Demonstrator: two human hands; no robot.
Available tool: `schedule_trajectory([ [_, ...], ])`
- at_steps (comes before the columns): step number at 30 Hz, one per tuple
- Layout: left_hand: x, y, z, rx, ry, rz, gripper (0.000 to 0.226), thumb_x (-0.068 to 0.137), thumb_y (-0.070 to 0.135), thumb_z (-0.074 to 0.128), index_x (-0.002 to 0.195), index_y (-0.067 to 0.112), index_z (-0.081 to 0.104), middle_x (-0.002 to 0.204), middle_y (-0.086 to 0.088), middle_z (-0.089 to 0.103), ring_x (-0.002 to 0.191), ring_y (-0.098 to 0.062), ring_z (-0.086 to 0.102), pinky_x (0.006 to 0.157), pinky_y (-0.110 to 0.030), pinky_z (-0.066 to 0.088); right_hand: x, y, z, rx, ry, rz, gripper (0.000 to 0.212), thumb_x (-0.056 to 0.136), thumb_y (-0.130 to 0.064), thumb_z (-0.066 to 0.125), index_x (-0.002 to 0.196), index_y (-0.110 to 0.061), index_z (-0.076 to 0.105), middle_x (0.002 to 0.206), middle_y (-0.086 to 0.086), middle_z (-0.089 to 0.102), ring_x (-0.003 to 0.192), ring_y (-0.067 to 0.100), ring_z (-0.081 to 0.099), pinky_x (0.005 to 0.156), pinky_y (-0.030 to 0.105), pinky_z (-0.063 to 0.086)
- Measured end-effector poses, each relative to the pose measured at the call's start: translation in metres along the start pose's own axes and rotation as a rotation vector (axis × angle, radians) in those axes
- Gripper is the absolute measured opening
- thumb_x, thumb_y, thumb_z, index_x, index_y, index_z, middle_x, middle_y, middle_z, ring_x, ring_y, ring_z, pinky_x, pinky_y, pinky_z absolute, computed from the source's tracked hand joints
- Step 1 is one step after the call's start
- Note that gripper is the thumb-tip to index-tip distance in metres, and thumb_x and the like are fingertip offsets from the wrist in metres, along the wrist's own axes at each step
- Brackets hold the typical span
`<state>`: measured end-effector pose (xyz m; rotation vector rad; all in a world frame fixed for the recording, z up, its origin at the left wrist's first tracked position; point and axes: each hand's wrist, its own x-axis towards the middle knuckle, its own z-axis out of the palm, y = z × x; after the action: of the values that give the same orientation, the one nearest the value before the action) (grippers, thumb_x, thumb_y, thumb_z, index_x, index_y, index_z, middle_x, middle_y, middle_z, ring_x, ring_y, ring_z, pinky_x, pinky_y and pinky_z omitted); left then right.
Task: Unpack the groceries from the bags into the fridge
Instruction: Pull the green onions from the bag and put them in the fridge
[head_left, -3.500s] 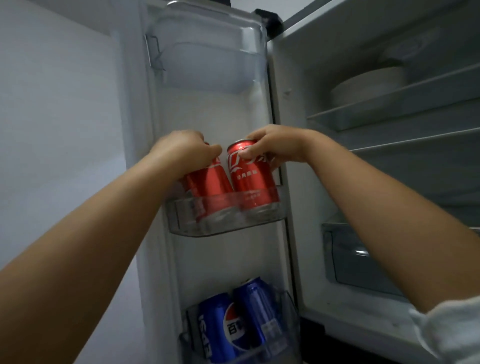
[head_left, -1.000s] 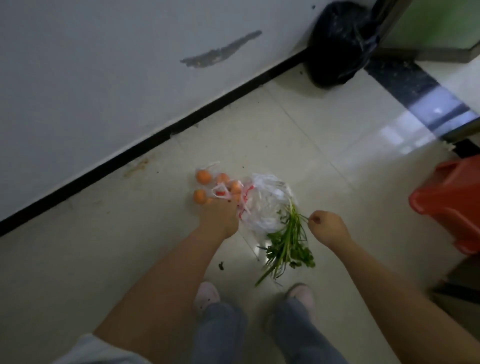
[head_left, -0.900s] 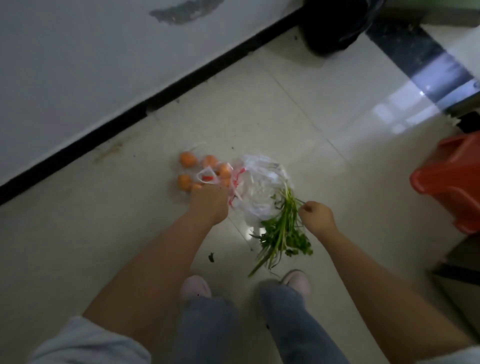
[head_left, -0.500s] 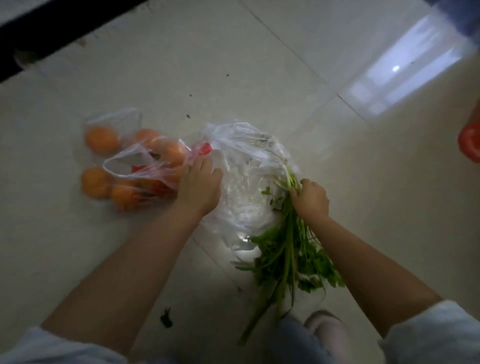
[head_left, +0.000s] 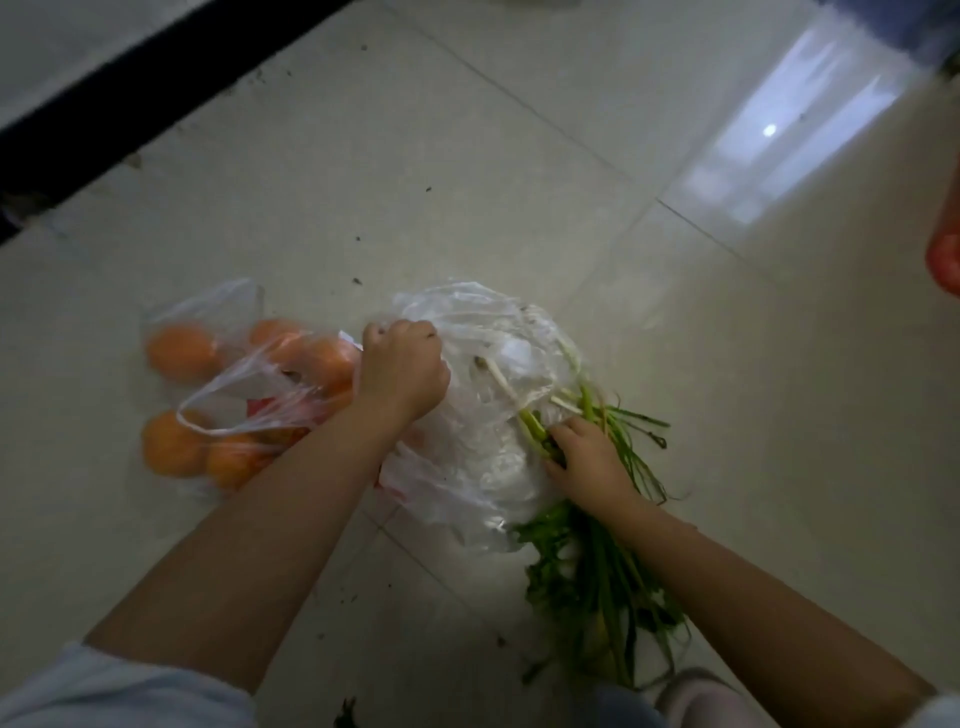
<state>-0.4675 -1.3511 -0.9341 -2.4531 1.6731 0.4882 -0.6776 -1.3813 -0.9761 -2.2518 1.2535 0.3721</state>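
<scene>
A crumpled clear plastic bag (head_left: 483, 441) lies on the tiled floor. My left hand (head_left: 402, 371) grips its upper left edge. A bunch of green leafy herbs (head_left: 597, 571) with pale stalk ends sticks out of the bag toward me. My right hand (head_left: 587, 460) is closed around the stalks near the bag's mouth. To the left lies a second clear bag holding several oranges (head_left: 179, 351), its loop handle (head_left: 223, 410) loose on top.
A black skirting strip (head_left: 130, 98) runs along the wall at the top left. Part of a red plastic object (head_left: 945, 260) shows at the right edge. Crumbs of dirt dot the pale floor tiles (head_left: 519, 156). My shoe (head_left: 701, 699) is at the bottom.
From the fridge door with the cans I turned down to the bags on the floor. My left hand shifted from the orange bag to the clear bag; my right hand closed on the herb stalks.
</scene>
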Motion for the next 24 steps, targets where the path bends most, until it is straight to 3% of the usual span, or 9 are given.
schedule_trajectory([
  [2, 0.003, 0.004, -0.002, -0.042, 0.023, -0.017, 0.031, 0.089, 0.016, 0.044, 0.117, 0.006, 0.056, 0.126, -0.007, 0.053, 0.116, -0.027, 0.05, 0.097, -0.036, 0.034, -0.005, 0.001, 0.002, -0.006, -0.055, -0.05, 0.034, 0.086, -0.022, 0.057, 0.114, -0.003, 0.058, 0.117, 0.016, 0.056, 0.111, 0.03, 0.051, 0.092, 0.033, 0.041],
  [5, 0.004, 0.009, -0.008, -0.168, 0.067, -0.08, 0.043, 0.089, 0.013, 0.046, 0.13, 0.003, 0.047, 0.139, -0.01, 0.042, 0.119, -0.031, 0.046, 0.097, -0.038, 0.036, -0.012, -0.005, 0.005, -0.02, -0.139, -0.104, 0.039, 0.088, -0.03, 0.056, 0.12, -0.008, 0.055, 0.118, 0.011, 0.056, 0.109, 0.025, 0.052, 0.09, 0.032, 0.042],
  [8, 0.002, 0.009, -0.011, -0.241, 0.125, -0.097, 0.052, 0.088, 0.011, 0.047, 0.138, 0.002, 0.038, 0.147, -0.009, 0.033, 0.122, -0.031, 0.044, 0.099, -0.04, 0.037, -0.011, -0.011, 0.006, 0.143, -0.142, -0.026, 0.023, 0.09, -0.023, 0.053, 0.103, -0.005, 0.06, 0.096, 0.013, 0.062, 0.082, 0.022, 0.054, 0.069, 0.028, 0.042],
  [10, -0.001, 0.009, -0.01, -0.262, 0.146, -0.084, 0.054, 0.088, 0.01, 0.047, 0.14, 0.001, 0.035, 0.15, -0.009, 0.03, 0.123, -0.032, 0.043, 0.1, -0.04, 0.037, -0.005, -0.008, 0.003, 0.209, -0.115, 0.032, 0.006, 0.086, -0.012, 0.055, 0.083, -0.008, 0.059, 0.078, 0.007, 0.056, 0.076, 0.018, 0.049, 0.061, 0.023, 0.038],
  [12, -0.004, 0.009, -0.008, -0.267, 0.127, -0.082, 0.056, 0.088, 0.01, 0.048, 0.141, 0.002, 0.032, 0.151, -0.008, 0.028, 0.123, -0.032, 0.043, 0.099, -0.04, 0.038, 0.003, -0.002, -0.004, 0.3, -0.058, 0.159, 0.011, 0.082, -0.01, 0.058, 0.071, -0.012, 0.055, 0.068, 0.004, 0.051, 0.069, 0.019, 0.05, 0.057, 0.023, 0.039],
  [14, -0.007, 0.009, -0.004, -0.266, 0.098, -0.075, 0.058, 0.087, 0.011, 0.049, 0.142, 0.003, 0.031, 0.152, -0.008, 0.026, 0.123, -0.034, 0.043, 0.099, -0.041, 0.038, 0.014, 0.005, -0.012, 0.386, 0.001, 0.287, 0.025, 0.083, -0.023, 0.062, 0.062, -0.012, 0.054, 0.062, 0.005, 0.051, 0.058, 0.018, 0.05, 0.052, 0.024, 0.039],
  [16, -0.009, 0.01, -0.003, -0.264, 0.093, -0.077, 0.058, 0.087, 0.011, 0.049, 0.142, 0.004, 0.032, 0.153, -0.007, 0.026, 0.123, -0.034, 0.043, 0.099, -0.041, 0.039, 0.026, 0.011, -0.018, 0.336, 0.073, 0.341, 0.038, 0.084, -0.037, 0.059, 0.056, -0.013, 0.049, 0.071, 0.009, 0.05, 0.065, 0.022, 0.052, 0.057, 0.027, 0.039],
  [20, -0.013, 0.012, -0.002, -0.247, 0.08, -0.07, 0.062, 0.086, 0.012, 0.048, 0.145, 0.005, 0.029, 0.154, -0.007, 0.025, 0.126, -0.034, 0.043, 0.103, -0.041, 0.037, 0.046, 0.008, -0.021, 0.188, 0.109, 0.365, 0.027, 0.086, -0.029, 0.056, 0.095, -0.003, 0.061, 0.105, 0.015, 0.057, 0.097, 0.031, 0.058, 0.079, 0.036, 0.05],
  [24, -0.012, 0.014, -0.002, -0.267, 0.061, -0.019, 0.062, 0.085, 0.011, 0.049, 0.144, 0.004, 0.031, 0.154, -0.008, 0.026, 0.127, -0.034, 0.043, 0.107, -0.04, 0.035, 0.053, 0.0, -0.022, 0.218, 0.187, 0.401, 0.021, 0.086, -0.017, 0.056, 0.104, -0.008, 0.052, 0.102, 0.015, 0.062, 0.093, 0.033, 0.06, 0.08, 0.043, 0.054],
])
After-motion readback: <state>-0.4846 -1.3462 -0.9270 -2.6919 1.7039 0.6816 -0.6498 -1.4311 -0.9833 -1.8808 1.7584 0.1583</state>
